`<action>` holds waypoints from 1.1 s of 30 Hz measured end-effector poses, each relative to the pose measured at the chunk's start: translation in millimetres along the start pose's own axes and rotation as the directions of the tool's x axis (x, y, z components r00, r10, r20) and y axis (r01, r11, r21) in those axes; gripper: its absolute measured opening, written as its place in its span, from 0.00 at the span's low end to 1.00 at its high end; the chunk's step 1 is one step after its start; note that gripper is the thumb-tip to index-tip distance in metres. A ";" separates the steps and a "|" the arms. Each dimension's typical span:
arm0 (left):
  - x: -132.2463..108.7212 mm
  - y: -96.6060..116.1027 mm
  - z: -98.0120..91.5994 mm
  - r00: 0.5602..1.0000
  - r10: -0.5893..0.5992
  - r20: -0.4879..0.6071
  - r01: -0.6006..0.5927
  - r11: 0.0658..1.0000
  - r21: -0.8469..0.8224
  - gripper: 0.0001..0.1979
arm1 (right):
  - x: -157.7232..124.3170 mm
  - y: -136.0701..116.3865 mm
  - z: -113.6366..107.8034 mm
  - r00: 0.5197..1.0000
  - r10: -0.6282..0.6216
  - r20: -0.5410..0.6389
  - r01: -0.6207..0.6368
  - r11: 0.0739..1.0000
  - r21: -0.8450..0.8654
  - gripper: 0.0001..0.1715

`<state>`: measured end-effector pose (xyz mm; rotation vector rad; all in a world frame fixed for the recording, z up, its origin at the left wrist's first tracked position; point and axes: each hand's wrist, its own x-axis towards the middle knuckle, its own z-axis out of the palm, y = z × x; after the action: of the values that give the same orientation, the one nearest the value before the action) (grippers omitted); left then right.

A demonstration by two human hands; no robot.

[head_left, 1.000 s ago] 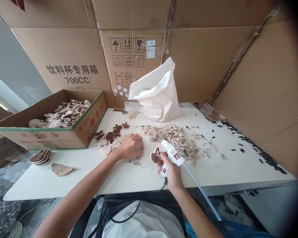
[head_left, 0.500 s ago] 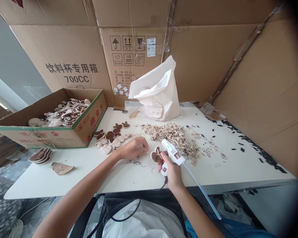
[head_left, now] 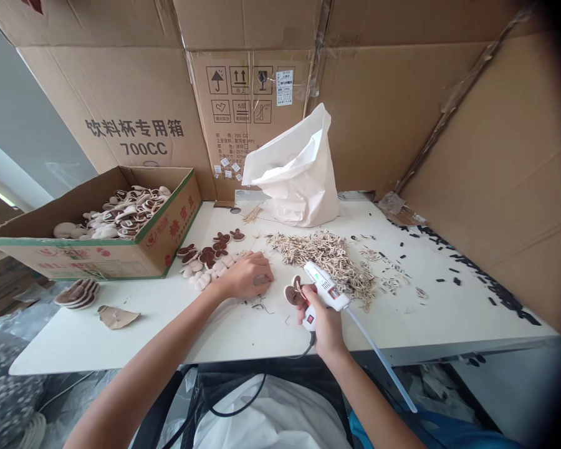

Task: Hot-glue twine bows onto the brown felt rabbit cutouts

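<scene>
Right hand (head_left: 321, 313): closed around the grip of a white glue gun (head_left: 325, 288), nozzle pointing left and down. A clear glue stick (head_left: 381, 362) runs from the back of the gun toward the lower right, and a black cord (head_left: 306, 352) drops from the grip over the table edge.

Felt piece (head_left: 293, 295), brown and cream, rounded: at the nozzle tip, against the right hand's fingers, with pale strands on it. Cannot tell if it is gripped.

Left hand (head_left: 247, 275): palm down on the table, fingers curled, just left of the felt piece. Cannot tell if it holds anything; a small grey spot shows by the fingers.

Surroundings: loose felt shapes (head_left: 206, 265) lie just left of the left hand. Pale wooden bits (head_left: 325, 265) are heaped right of the gun, and black scraps (head_left: 472, 277) run along the far right of the white table (head_left: 121, 343). Further left, an open cardboard box (head_left: 98, 255) holds more felt shapes. A small stack of brown shapes (head_left: 77, 294) and a cardboard scrap (head_left: 119, 317) lie near it. A white paper bag (head_left: 292, 178) stands at the back, against printed cardboard sheets (head_left: 247, 106).
</scene>
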<state>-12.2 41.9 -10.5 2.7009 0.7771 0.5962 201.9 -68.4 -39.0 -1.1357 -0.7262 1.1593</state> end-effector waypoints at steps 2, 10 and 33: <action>0.8 -0.7 0.1 1.000 0.018 0.005 -0.017 0.999 -0.040 0.07 | 0.2 0.3 0.0 1.000 0.010 -0.004 -0.010 1.000 0.007 0.22; 2.1 -2.9 2.5 0.998 0.004 0.063 0.004 0.992 -0.126 0.07 | 1.1 1.5 -0.3 1.000 0.013 -0.013 -0.013 1.000 0.005 0.22; 7.0 19.7 12.6 0.998 0.026 0.049 -0.015 0.975 -0.220 0.13 | 0.3 2.6 -0.7 1.000 -0.016 0.004 0.016 1.000 0.016 0.19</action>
<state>7.7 27.9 -12.3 2.5139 0.6309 0.5784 201.8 -68.3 -41.8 -1.1129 -0.7272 1.1524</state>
